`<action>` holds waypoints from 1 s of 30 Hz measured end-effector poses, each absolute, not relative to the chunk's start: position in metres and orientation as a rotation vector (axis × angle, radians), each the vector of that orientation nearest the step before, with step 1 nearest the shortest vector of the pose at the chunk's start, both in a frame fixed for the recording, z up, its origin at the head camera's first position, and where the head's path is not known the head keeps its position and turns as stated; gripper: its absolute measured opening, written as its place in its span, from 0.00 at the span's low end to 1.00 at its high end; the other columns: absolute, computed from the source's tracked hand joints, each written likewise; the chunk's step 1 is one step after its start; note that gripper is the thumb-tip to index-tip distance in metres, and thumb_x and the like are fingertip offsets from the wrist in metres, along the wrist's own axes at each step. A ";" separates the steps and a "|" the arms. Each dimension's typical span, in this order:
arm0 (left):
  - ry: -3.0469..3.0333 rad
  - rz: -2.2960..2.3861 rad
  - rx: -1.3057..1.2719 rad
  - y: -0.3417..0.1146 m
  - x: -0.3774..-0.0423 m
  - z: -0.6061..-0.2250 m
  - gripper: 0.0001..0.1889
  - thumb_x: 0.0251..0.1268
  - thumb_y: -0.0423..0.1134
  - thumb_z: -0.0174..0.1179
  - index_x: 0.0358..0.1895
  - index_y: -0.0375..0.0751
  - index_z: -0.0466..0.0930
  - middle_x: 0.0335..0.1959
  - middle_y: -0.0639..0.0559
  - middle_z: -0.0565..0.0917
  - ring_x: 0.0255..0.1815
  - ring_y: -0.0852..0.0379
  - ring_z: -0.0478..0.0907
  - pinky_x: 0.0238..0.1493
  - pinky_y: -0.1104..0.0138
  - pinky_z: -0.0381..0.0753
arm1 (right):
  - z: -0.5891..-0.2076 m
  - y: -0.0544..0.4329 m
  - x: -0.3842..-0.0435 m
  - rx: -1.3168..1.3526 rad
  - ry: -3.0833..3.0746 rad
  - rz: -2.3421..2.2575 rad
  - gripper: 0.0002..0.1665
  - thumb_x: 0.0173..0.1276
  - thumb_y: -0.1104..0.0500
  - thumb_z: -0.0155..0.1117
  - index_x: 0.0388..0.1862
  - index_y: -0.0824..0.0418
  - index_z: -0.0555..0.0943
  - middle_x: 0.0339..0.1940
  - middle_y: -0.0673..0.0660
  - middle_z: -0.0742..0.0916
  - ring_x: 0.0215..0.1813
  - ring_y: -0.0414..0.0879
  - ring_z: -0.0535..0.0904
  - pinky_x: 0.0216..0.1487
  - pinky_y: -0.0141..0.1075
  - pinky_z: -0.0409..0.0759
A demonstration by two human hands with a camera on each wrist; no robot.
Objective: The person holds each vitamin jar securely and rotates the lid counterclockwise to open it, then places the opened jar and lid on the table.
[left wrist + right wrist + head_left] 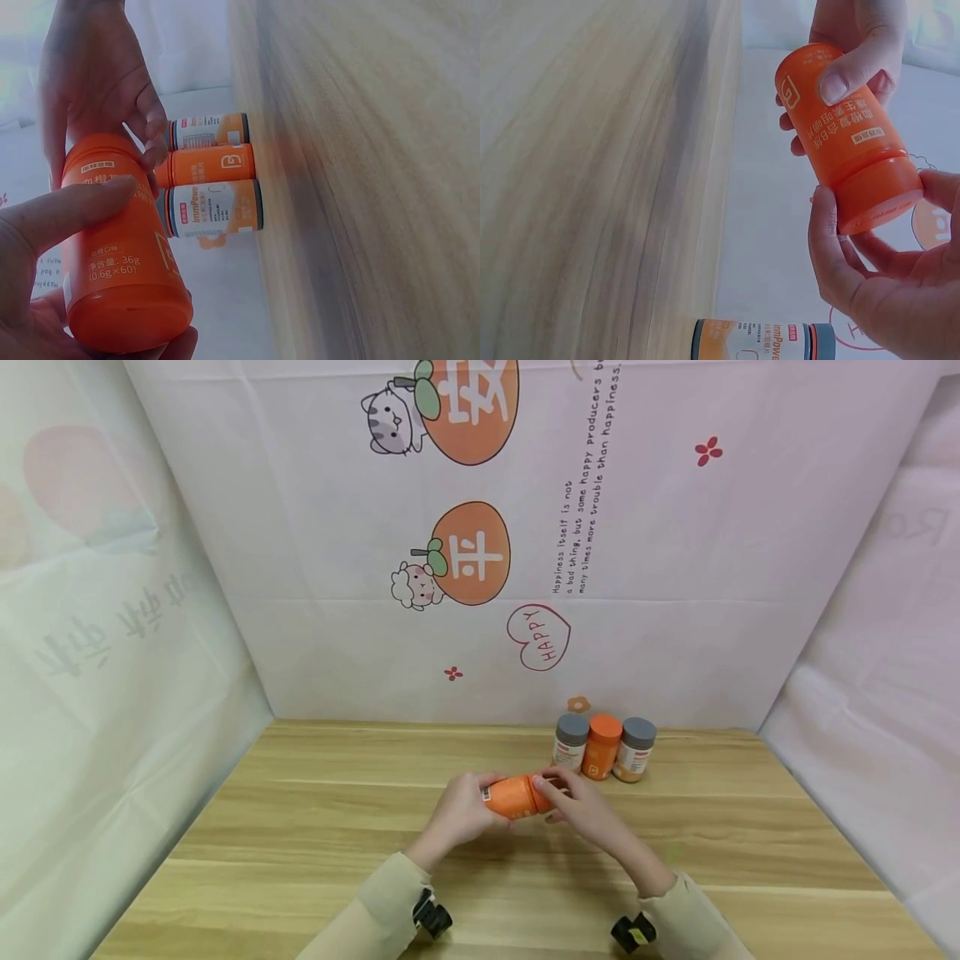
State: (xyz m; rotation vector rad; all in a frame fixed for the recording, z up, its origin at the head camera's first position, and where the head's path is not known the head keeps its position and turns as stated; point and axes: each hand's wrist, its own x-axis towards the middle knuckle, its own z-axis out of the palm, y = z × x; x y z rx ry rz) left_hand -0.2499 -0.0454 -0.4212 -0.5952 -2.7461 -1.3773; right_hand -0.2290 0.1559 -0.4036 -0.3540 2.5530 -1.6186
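Note:
An orange supplement bottle (512,797) is held up over the wooden table, tilted on its side with its cap toward the right. My left hand (467,808) grips the bottle's body, thumb across the printed label in the left wrist view. With thumb and fingers, my right hand (585,810) pinches the orange cap (877,193) around its rim. The cap sits on the bottle's neck. White lettering on the bottle (124,247) faces the left wrist camera.
Behind the hands, toward the back right, three bottles stand in a row: a grey-capped white one (572,743), an orange one (602,748) and another grey-capped white one (635,750). A white printed cloth (337,635) hangs behind the wooden table (315,827).

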 end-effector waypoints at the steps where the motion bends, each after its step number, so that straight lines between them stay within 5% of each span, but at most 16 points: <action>1: -2.744 -1.388 -0.597 -0.046 -0.250 -0.421 0.32 0.31 0.35 0.78 0.50 0.42 0.82 0.38 0.52 0.85 0.33 0.59 0.76 0.36 0.65 0.76 | -0.403 0.157 -0.229 -0.374 2.547 -1.621 0.28 0.72 0.47 0.53 0.60 0.66 0.71 0.53 0.66 0.79 0.45 0.49 0.80 0.40 0.44 0.83; 21: -2.749 -1.489 -0.593 -0.050 -0.246 -0.418 0.34 0.30 0.33 0.78 0.52 0.41 0.81 0.43 0.49 0.85 0.36 0.57 0.76 0.40 0.61 0.76 | -0.408 0.176 -0.232 -0.778 2.448 -1.574 0.26 0.70 0.54 0.57 0.66 0.55 0.67 0.63 0.62 0.74 0.61 0.62 0.72 0.49 0.37 0.80; 30: -2.762 -1.516 -0.580 -0.050 -0.245 -0.418 0.34 0.29 0.33 0.78 0.52 0.41 0.82 0.41 0.49 0.84 0.35 0.56 0.76 0.38 0.61 0.76 | -0.410 0.181 -0.233 -0.907 2.439 -1.626 0.28 0.64 0.58 0.65 0.62 0.56 0.70 0.61 0.58 0.77 0.61 0.55 0.74 0.53 0.36 0.78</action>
